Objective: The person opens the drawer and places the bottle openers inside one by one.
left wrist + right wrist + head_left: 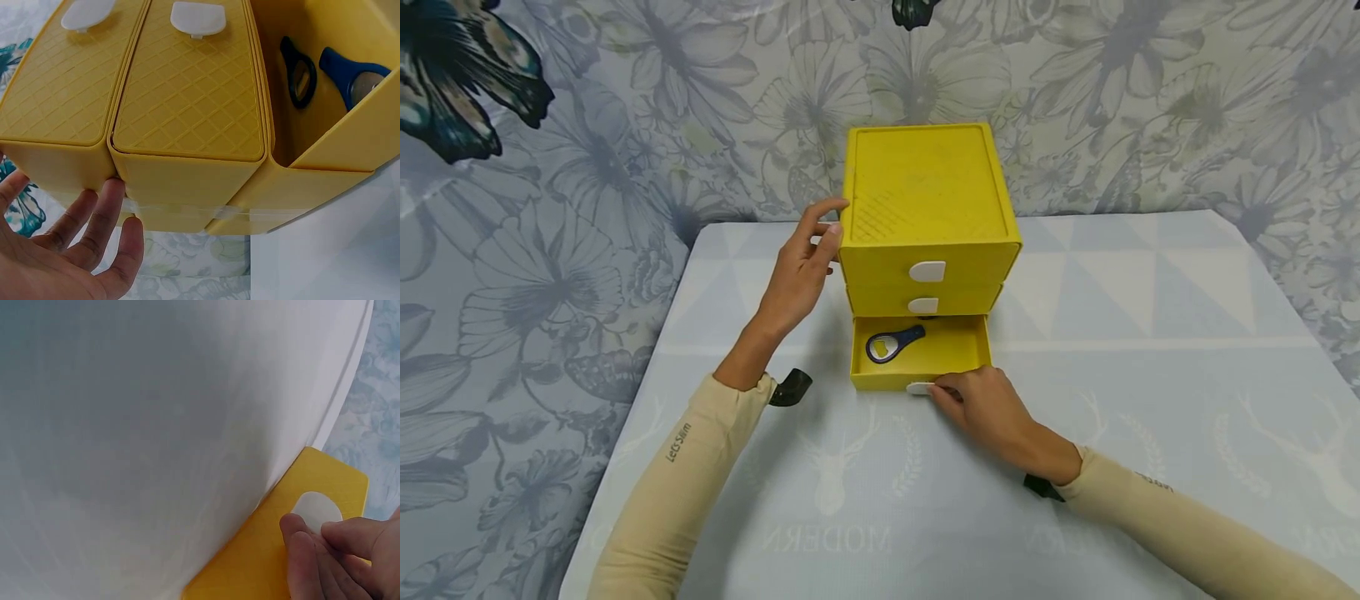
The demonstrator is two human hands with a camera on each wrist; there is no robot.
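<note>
A yellow three-drawer box (931, 183) stands on the table, its bottom drawer (951, 354) pulled out. Inside that drawer lies a bottle opener (895, 343) with a dark blue handle and a metal head. The left wrist view shows a blue-handled opener (356, 78) and a darker, ring-ended piece (299, 74) beside it. My left hand (801, 271) rests its fingertips on the box's left side, fingers spread. With thumb and fingers, my right hand (988, 412) pinches the white handle (317, 509) of the bottom drawer.
Two upper drawers with white tabs (927, 271) are closed above the pulled-out one. The box stands toward the back of a pale patterned table (1150, 400). Flower-printed cloth (1075, 100) hangs behind and to the left.
</note>
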